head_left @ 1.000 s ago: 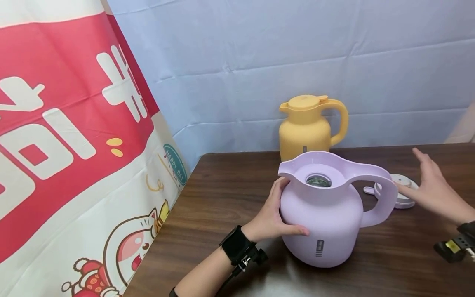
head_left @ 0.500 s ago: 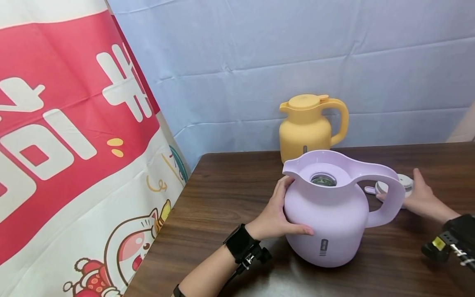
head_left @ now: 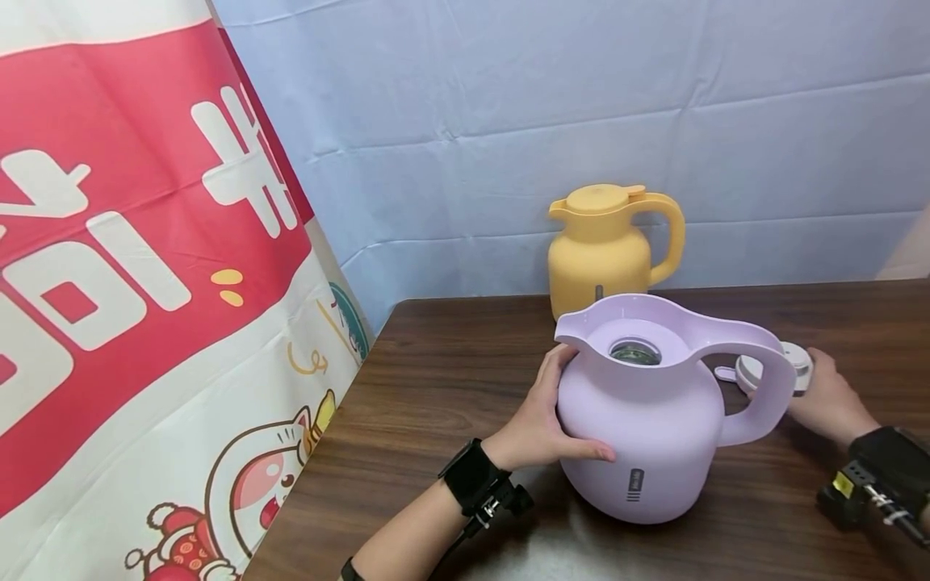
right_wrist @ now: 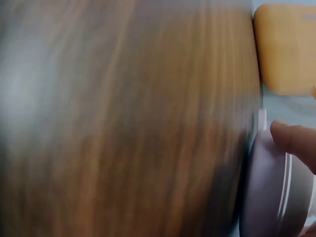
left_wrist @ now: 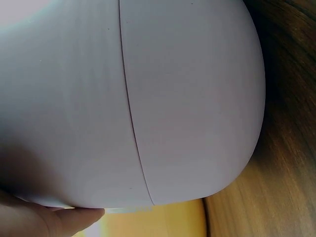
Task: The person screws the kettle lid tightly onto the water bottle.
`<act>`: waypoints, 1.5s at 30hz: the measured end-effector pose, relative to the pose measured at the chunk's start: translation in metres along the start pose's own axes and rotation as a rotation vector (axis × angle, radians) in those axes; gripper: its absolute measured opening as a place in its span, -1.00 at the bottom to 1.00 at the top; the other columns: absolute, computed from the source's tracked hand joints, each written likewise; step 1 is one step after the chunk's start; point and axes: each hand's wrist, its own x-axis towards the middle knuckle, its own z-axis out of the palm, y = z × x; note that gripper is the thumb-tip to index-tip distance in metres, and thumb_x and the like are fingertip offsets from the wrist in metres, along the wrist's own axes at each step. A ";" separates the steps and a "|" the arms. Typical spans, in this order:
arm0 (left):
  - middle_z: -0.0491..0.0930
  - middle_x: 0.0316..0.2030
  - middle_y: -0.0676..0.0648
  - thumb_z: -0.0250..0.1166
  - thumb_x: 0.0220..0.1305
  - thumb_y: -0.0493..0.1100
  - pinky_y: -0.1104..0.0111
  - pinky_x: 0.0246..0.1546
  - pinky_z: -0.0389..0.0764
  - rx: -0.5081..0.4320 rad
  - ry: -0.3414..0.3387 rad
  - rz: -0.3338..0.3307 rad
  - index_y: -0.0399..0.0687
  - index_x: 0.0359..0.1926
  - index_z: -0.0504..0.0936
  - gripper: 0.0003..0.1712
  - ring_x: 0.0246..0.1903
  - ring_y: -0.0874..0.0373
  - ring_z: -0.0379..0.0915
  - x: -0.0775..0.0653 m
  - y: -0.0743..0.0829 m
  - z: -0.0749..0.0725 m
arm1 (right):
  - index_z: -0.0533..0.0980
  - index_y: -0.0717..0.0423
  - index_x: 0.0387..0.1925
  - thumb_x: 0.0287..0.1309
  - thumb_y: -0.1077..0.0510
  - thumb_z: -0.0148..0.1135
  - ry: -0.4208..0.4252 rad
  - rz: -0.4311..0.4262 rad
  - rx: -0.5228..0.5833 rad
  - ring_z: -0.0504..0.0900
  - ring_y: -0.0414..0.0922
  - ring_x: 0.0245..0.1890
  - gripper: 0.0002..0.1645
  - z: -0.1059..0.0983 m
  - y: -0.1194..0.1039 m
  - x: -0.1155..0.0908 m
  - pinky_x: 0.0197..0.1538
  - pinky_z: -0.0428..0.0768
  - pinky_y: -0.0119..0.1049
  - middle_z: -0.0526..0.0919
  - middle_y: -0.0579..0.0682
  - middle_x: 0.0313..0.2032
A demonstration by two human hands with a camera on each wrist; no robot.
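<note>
Near, upright on a dark wood-grain tabletop (head_left: 436,371): a lidless, pot-bellied lilac plastic jug (head_left: 639,436), with the left hand (head_left: 534,424) curved round its side. Probably stiff, smooth and fairly heavy; best lifted by the loop handle (head_left: 772,395). Inside the round mouth (head_left: 635,352), a greenish glassy shine, perhaps a fragile liner; impossible to tell the contents. Beyond, the right hand (head_left: 828,403), pinching a round white lid (head_left: 799,359), likely light. Farthest, a lidded yellow plastic jug (head_left: 599,262), contents hidden.
</note>
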 end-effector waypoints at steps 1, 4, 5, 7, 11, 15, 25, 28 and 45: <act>0.00 0.31 0.12 0.64 -0.42 -0.39 0.27 0.25 0.21 0.004 0.001 0.003 0.34 0.36 -0.06 0.40 0.27 0.21 0.07 0.000 0.000 0.000 | -0.18 0.74 0.21 0.07 0.01 0.30 -0.002 -0.001 -0.002 0.26 0.62 -0.11 0.14 0.000 0.000 -0.001 -0.15 0.32 0.40 0.15 0.76 -0.08; 0.00 0.32 0.12 0.64 -0.42 -0.39 0.26 0.25 0.21 0.013 0.006 0.008 0.34 0.37 -0.06 0.41 0.27 0.20 0.06 0.000 -0.001 0.000 | -0.24 0.73 0.22 0.13 -0.02 0.25 -0.030 0.020 -0.002 0.20 0.62 -0.07 0.16 -0.002 0.001 -0.002 -0.10 0.27 0.43 0.10 0.76 -0.03; 0.00 0.32 0.12 0.64 -0.42 -0.39 0.26 0.25 0.21 0.013 0.006 0.008 0.34 0.37 -0.06 0.41 0.27 0.20 0.06 0.000 -0.002 0.001 | -0.24 0.73 0.23 0.13 -0.02 0.26 -0.031 0.026 0.004 0.19 0.62 -0.06 0.17 -0.003 0.001 -0.003 -0.10 0.26 0.44 0.09 0.76 -0.02; 0.00 0.32 0.12 0.64 -0.42 -0.39 0.26 0.25 0.21 0.011 0.007 0.007 0.34 0.37 -0.06 0.41 0.27 0.20 0.06 0.000 -0.003 0.001 | -0.22 0.73 0.22 0.13 -0.03 0.27 -0.025 0.036 0.005 0.20 0.62 -0.06 0.17 -0.003 0.002 -0.004 -0.10 0.26 0.43 0.10 0.75 -0.01; -0.01 0.32 0.13 0.63 -0.41 -0.40 0.27 0.25 0.21 -0.002 0.004 0.008 0.34 0.37 -0.06 0.41 0.27 0.20 0.06 0.001 -0.005 0.002 | -0.16 0.72 0.22 0.09 -0.07 0.30 0.015 0.078 -0.006 0.22 0.59 -0.04 0.17 -0.003 0.001 -0.008 -0.08 0.28 0.40 0.13 0.73 0.00; 0.00 0.32 0.12 0.63 -0.43 -0.41 0.27 0.25 0.21 0.005 0.005 0.027 0.32 0.38 -0.06 0.42 0.27 0.19 0.06 0.001 -0.007 0.002 | -0.20 0.71 0.25 0.09 -0.11 0.29 0.046 0.131 0.012 0.17 0.59 0.03 0.22 -0.005 -0.001 -0.013 0.00 0.22 0.40 0.07 0.73 0.07; -0.02 0.33 0.12 0.62 -0.43 -0.44 0.26 0.25 0.21 0.007 0.001 0.027 0.30 0.40 -0.09 0.45 0.28 0.19 0.05 0.001 -0.009 0.002 | -0.27 0.70 0.26 0.16 -0.16 0.21 0.077 0.181 0.083 0.03 0.57 0.15 0.24 -0.013 -0.001 -0.026 0.11 0.08 0.41 -0.06 0.71 0.17; -0.03 0.34 0.12 0.61 -0.42 -0.45 0.26 0.25 0.21 0.002 0.000 0.017 0.30 0.41 -0.10 0.46 0.28 0.19 0.05 0.000 -0.009 0.002 | -0.26 0.67 0.28 0.15 -0.17 0.21 0.103 0.172 0.079 0.03 0.56 0.16 0.23 -0.015 -0.001 -0.029 0.13 0.07 0.40 -0.05 0.70 0.19; -0.02 0.34 0.11 0.61 -0.41 -0.45 0.26 0.25 0.22 0.003 -0.007 0.049 0.28 0.41 -0.10 0.45 0.28 0.18 0.07 0.003 -0.010 0.002 | -0.05 0.02 0.41 -0.09 0.19 0.46 0.490 0.037 0.386 0.19 -0.35 0.22 0.14 -0.022 0.015 -0.008 0.06 0.13 -0.77 0.19 0.02 0.25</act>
